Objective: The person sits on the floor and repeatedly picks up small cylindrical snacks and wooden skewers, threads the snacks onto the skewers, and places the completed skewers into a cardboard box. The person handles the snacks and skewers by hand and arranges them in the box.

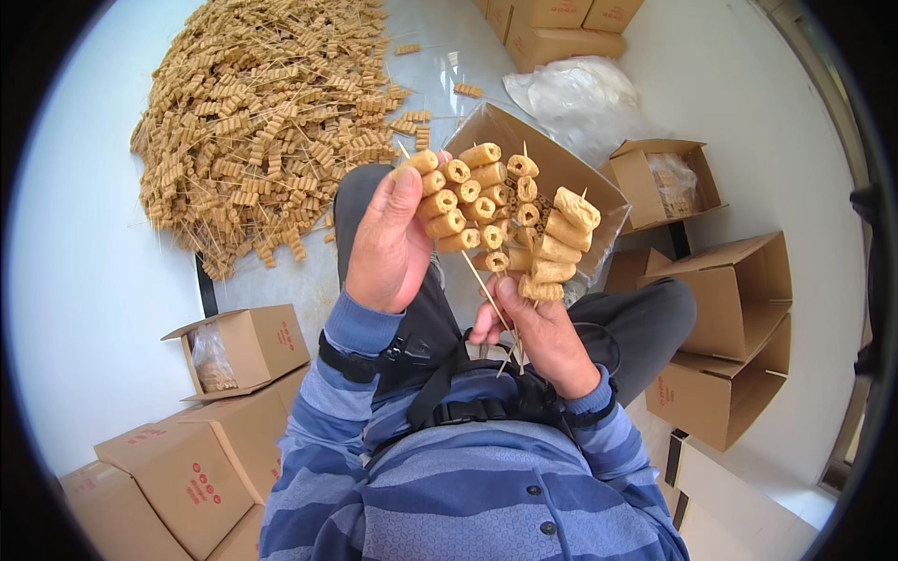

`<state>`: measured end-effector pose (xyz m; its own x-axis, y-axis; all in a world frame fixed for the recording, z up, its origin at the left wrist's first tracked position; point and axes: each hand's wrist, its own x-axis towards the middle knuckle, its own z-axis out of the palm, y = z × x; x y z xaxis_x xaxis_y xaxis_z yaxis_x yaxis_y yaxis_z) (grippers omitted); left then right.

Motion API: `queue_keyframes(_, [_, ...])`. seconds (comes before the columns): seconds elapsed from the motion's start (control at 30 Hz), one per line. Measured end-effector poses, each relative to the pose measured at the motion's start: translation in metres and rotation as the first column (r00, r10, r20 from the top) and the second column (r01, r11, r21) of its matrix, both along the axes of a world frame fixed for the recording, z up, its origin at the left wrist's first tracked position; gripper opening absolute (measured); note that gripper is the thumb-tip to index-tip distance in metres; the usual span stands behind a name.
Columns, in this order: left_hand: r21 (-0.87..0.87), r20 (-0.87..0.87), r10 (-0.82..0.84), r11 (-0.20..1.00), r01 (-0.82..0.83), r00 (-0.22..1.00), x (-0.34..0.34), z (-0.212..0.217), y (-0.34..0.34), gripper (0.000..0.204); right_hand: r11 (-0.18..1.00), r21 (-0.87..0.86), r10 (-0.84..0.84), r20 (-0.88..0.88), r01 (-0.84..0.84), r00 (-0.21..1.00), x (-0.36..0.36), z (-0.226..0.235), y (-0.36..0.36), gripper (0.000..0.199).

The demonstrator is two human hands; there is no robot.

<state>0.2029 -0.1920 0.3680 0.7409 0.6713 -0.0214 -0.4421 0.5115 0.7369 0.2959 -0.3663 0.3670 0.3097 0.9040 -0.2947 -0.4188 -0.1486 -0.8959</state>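
Observation:
Several skewers of tan, hollow rolled pieces (465,192) fan out before me, above an open carton (561,148) lined with clear plastic. My left hand (388,245) is closed on the left side of the fan, thumb along the end rolls and the other fingers mostly hidden behind. Lower down, my right hand (544,338) pinches the thin wooden sticks (493,304) just under the rolls, and their bare ends cross below it. One skewer (561,245) leans out to the right of the bunch. More skewers lie inside the carton, partly covered by those I hold.
A large heap of similar skewers (271,122) covers the floor at the far left. Open cartons stand left (248,346) and right (716,346); closed boxes (187,477) line the lower left. A crumpled plastic sheet (585,98) lies behind the lined carton.

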Motion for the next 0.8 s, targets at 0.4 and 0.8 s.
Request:
queue_keyframes(0.4, [-0.255,0.155,-0.029,0.965,0.068,0.987,0.010,-0.009,-0.051,0.061,0.969,-0.122,0.176,-0.268,-0.215,0.947,0.012,0.010,-0.014,0.037])
queue_keyframes(0.8, [-0.362,0.099,0.033,0.932,0.005,0.995,0.006,-0.036,-0.043,0.063,0.983,-0.159,0.080,-0.096,-0.094,0.992,0.009,-0.006,-0.018,0.046])
